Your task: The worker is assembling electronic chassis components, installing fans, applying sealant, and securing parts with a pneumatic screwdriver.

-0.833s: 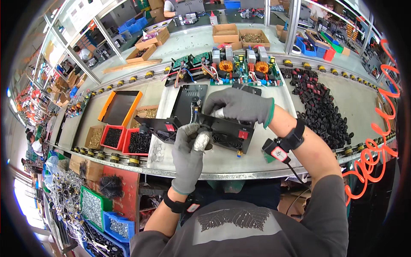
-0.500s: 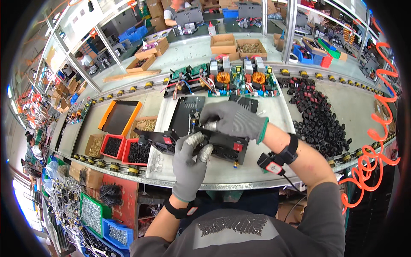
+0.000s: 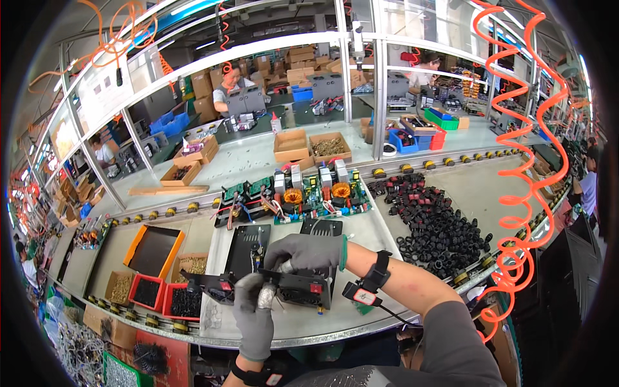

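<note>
My left hand, in a grey glove with silver-wrapped fingertips, is closed on the left end of a black panel. That panel stands upright and carries a red switch and a round black fan-like part. Over its top edge my right hand, gloved the same way, bends with fingers pinched together; what sits between them is hidden behind the panel. Just left of my left hand lies a second black panel with a red part. Two slotted black plates, the left one and the right one, lie behind.
Circuit boards with copper coils stand at the back of the white work board. To the right is a heap of black parts. Red bins and an orange-edged tray are left. A coiled orange hose hangs at right.
The view has tilted up and shifted right, so the bench appears lower and further left. Both hands remain at the same black panel; the left fingers sit closer in against its end.
</note>
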`<state>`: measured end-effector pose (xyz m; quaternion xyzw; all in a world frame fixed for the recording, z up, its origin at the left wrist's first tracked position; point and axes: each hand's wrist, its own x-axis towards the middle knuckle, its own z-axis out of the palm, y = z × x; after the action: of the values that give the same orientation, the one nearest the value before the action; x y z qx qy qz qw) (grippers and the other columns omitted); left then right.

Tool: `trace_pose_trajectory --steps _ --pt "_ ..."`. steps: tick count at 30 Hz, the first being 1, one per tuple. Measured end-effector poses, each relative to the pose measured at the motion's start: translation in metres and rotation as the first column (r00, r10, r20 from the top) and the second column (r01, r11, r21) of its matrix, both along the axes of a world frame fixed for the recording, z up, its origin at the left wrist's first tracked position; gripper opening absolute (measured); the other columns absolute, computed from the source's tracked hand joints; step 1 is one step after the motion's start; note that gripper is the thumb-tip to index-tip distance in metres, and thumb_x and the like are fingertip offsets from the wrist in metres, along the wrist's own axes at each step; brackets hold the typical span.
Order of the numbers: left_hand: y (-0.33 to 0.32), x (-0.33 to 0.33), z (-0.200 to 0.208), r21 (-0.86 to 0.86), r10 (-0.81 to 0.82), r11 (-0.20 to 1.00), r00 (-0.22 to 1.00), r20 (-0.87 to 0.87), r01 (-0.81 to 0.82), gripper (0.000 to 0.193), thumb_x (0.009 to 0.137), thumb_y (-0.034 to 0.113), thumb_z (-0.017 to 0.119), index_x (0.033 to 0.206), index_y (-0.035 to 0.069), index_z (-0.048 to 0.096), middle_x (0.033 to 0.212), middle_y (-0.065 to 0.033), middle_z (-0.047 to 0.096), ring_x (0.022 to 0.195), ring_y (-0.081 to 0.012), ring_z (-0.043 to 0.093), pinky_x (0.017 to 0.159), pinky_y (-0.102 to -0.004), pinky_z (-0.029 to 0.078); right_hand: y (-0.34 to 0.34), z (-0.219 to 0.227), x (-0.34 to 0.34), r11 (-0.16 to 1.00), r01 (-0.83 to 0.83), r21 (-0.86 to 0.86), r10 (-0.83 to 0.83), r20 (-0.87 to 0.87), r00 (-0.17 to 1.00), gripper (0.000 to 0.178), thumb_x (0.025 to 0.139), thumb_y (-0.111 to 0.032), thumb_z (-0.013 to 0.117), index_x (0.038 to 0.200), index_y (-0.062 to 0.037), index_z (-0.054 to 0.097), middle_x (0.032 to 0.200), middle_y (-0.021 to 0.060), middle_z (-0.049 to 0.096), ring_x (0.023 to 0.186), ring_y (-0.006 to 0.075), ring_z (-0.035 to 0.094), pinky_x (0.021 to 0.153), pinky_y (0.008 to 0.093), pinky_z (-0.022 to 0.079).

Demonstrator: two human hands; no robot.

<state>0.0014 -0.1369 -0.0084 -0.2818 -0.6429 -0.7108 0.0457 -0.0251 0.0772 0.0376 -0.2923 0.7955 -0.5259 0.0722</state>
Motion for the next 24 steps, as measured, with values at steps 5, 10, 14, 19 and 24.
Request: trace_pose_trajectory --steps 5,10,14,19,24 --pt "-0.003 0.004 0.002 0.118 -0.17 0.984 0.877 0.449 0.131 0.027 0.095 0.014 0.06 0.115 0.003 0.047 0.085 -0.0097 0.063 0.063 -0.0176 0.064 0.058 -0.0311 0.057 -0.001 -0.003 -0.006 0.999 0.028 0.023 -0.03 0.083 0.996 0.029 0.082 -0.007 0.065 0.11 0.0001 0.063 0.102 0.0074 0.064 0.097 0.016 0.059 0.089 0.0304 0.048" --pt "-0.002 -0.002 0.005 -0.282 0.095 0.936 0.92 -0.38 -0.213 0.025 0.08 0.0 0.071 0.103 0.005 0.062 0.095 -0.0083 0.063 0.084 -0.0163 0.063 0.068 -0.0266 0.054 -0.002 -0.002 -0.005 1.0 0.005 -0.022 -0.001 0.203 0.979 0.035 0.087 -0.017 0.065 0.117 -0.0008 0.06 0.106 0.0073 0.063 0.098 0.0143 0.057 0.089 0.0299 0.046" --pt "-0.003 -0.005 0.003 -0.324 0.069 0.819 0.641 -0.764 -0.474 0.02 0.079 0.0 0.072 0.098 0.004 0.067 0.108 -0.0105 0.059 0.095 -0.0173 0.059 0.082 -0.0294 0.051 0.001 0.001 -0.006 1.0 0.006 0.022 -0.011 0.269 0.963 0.036 0.088 -0.022 0.065 0.117 -0.0007 0.061 0.106 0.0081 0.063 0.1 0.0156 0.057 0.089 0.0313 0.046" --pt "-0.002 0.003 0.0 -0.124 0.11 0.981 0.952 -0.285 -0.15 0.023 0.089 0.018 0.07 0.104 0.002 0.064 0.104 -0.012 0.06 0.095 -0.0203 0.061 0.08 -0.031 0.051 0.001 0.004 -0.006 0.994 0.014 0.111 -0.038 0.218 0.975 0.037 0.09 -0.025 0.065 0.118 -0.0014 0.061 0.106 0.0079 0.064 0.1 0.0157 0.057 0.09 0.0306 0.046" --pt "-0.001 0.004 0.003 -0.22 0.058 0.974 0.998 0.004 -0.056 0.024 0.085 0.016 0.072 0.104 0.005 0.062 0.1 -0.0111 0.061 0.095 -0.0283 0.062 0.078 -0.0379 0.052 -0.009 0.008 -0.007 0.977 0.146 0.155 -0.199 0.414 0.888 0.041 0.091 -0.035 0.063 0.115 -0.0015 0.064 0.103 0.009 0.065 0.094 0.0153 0.059 0.083 0.032 0.049"
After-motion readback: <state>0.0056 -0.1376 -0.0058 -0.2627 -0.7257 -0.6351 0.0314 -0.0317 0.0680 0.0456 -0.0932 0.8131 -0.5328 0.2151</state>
